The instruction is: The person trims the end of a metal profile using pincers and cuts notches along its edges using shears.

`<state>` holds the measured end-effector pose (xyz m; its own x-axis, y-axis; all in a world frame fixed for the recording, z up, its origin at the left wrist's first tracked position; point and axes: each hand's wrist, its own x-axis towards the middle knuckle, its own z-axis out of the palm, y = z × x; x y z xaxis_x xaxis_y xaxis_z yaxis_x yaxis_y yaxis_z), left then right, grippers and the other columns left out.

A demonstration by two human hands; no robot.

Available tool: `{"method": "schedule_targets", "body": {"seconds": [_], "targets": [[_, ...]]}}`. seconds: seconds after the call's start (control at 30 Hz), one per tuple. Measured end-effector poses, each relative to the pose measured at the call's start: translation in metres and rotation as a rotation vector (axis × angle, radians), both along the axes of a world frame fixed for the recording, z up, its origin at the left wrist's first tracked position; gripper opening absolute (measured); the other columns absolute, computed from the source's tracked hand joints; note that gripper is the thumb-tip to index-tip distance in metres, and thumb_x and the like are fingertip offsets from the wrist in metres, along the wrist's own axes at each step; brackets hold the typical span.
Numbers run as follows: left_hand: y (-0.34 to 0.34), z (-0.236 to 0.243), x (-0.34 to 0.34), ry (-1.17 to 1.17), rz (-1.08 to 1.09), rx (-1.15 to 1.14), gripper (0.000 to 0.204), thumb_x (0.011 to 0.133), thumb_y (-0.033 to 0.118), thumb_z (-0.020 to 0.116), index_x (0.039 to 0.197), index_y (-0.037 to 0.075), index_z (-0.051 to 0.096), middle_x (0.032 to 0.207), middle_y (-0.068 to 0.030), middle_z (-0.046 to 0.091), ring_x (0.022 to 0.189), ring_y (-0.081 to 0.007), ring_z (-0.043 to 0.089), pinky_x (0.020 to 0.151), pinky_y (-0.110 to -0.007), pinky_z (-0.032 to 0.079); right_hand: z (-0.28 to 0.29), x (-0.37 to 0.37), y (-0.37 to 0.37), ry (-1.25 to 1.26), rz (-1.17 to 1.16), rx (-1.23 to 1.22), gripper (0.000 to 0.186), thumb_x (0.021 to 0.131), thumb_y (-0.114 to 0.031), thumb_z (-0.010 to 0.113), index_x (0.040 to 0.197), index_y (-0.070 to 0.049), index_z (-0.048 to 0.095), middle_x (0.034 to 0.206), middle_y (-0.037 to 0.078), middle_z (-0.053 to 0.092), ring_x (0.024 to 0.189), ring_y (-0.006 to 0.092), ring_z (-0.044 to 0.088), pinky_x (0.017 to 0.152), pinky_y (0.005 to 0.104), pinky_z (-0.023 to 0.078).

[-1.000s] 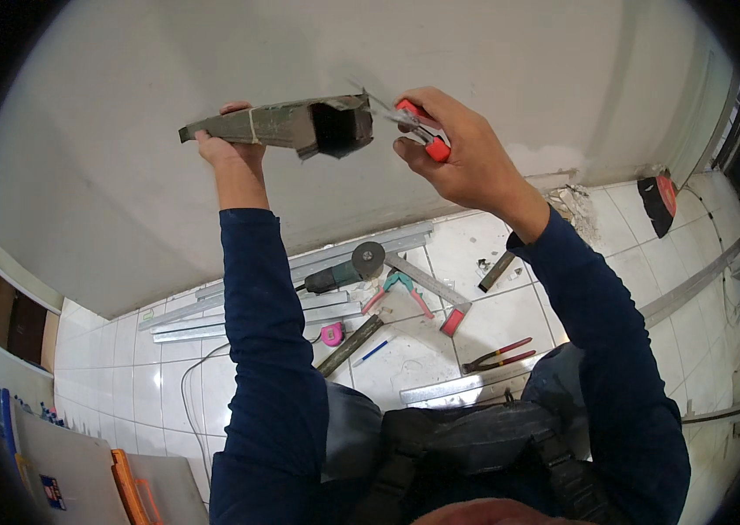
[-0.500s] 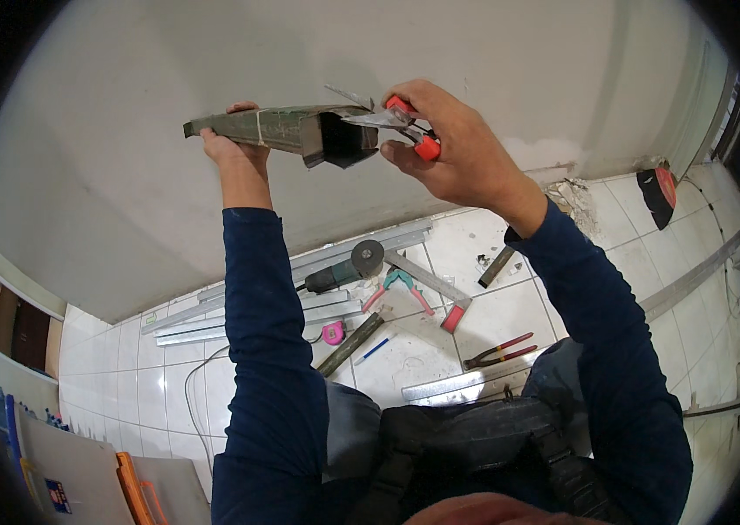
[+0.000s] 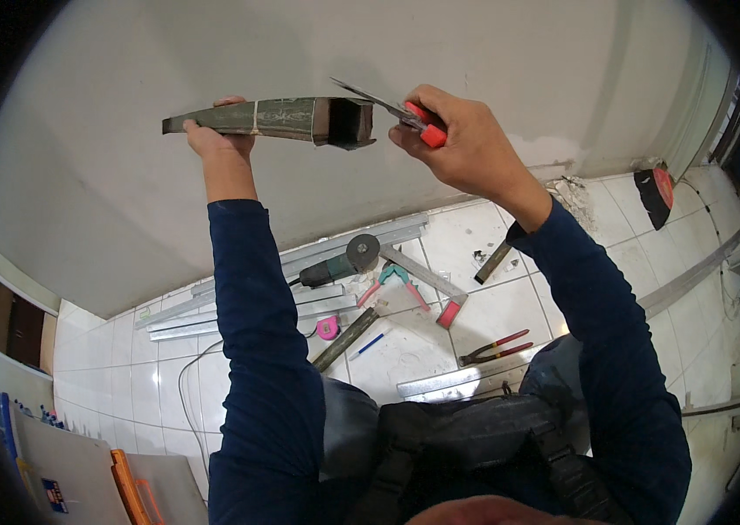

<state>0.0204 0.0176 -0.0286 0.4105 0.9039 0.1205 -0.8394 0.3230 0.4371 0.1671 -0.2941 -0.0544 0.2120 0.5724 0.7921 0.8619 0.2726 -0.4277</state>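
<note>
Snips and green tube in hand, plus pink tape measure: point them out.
Snips [image 3: 399, 113]: head view, blades near handles.
Green tube [image 3: 287, 118]: head view, middle of side.
Pink tape measure [image 3: 328, 328]: head view, case.

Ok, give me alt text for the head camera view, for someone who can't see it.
A left hand holds a dark green hollow piece up before a pale wall; the right hand holds red-handled snips near its open end. Below, an angle grinder, a pink tape measure and pliers lie on white tiles.
</note>
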Motion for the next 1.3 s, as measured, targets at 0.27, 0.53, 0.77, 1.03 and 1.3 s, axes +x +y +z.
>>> {"method": "schedule_targets", "body": {"seconds": [0.27,0.53,0.77,1.03,1.3], "targets": [[0.017,0.01,-0.054,-0.601,-0.039,0.54,0.068,0.098,0.072,0.026,0.092,0.008,0.047,0.074,-0.0035,0.048,0.068,-0.016,0.054,0.061,-0.031,0.051,-0.013,0.02,-0.01,0.71,0.203,-0.59,0.03,0.094,-0.033,0.066,0.088,-0.003,0.061,0.061,0.001,0.051,0.058,0.0112,0.054,0.059,0.0291,0.045],[0.022,0.025,-0.073,-0.185,0.175,0.207,0.064,0.101,0.064,0.023,0.099,0.005,0.047,0.082,-0.0097,0.056,0.074,-0.0233,0.059,0.07,-0.039,0.055,-0.033,0.02,0.009,-0.362,-0.322,0.109,0.038,0.081,-0.018,0.078,0.112,-0.008,0.059,0.105,0.013,0.063,0.095,0.034,0.063,0.079,0.0432,0.051],[0.014,0.018,-0.045,0.053,0.262,-0.031,0.054,0.103,0.053,0.029,0.118,0.003,0.044,0.093,-0.0161,0.059,0.089,-0.0318,0.063,0.082,-0.057,0.055,-0.013,0.007,0.012,-0.291,-0.244,0.117,0.032,0.084,-0.019,0.078,0.108,-0.006,0.06,0.096,0.013,0.067,0.085,0.0326,0.065,0.072,0.0392,0.052],[0.007,0.018,-0.03,0.086,0.284,-0.052,0.054,0.104,0.054,0.032,0.118,0.004,0.049,0.105,-0.0172,0.061,0.098,-0.0331,0.064,0.089,-0.058,0.055,-0.008,0.006,0.0,-0.068,-0.138,-0.189,0.026,0.087,-0.03,0.074,0.093,-0.006,0.065,0.073,0.014,0.063,0.067,0.033,0.062,0.067,0.04,0.05],[0.016,0.009,-0.028,0.193,0.273,-0.046,0.061,0.103,0.059,0.04,0.137,0.009,0.045,0.131,-0.0137,0.056,0.112,-0.033,0.062,0.097,-0.056,0.051,0.001,0.012,-0.005,0.366,0.222,-0.636,0.035,0.089,-0.041,0.071,0.085,-0.006,0.069,0.066,0.003,0.057,0.062,0.0127,0.054,0.057,0.0269,0.04]]}}
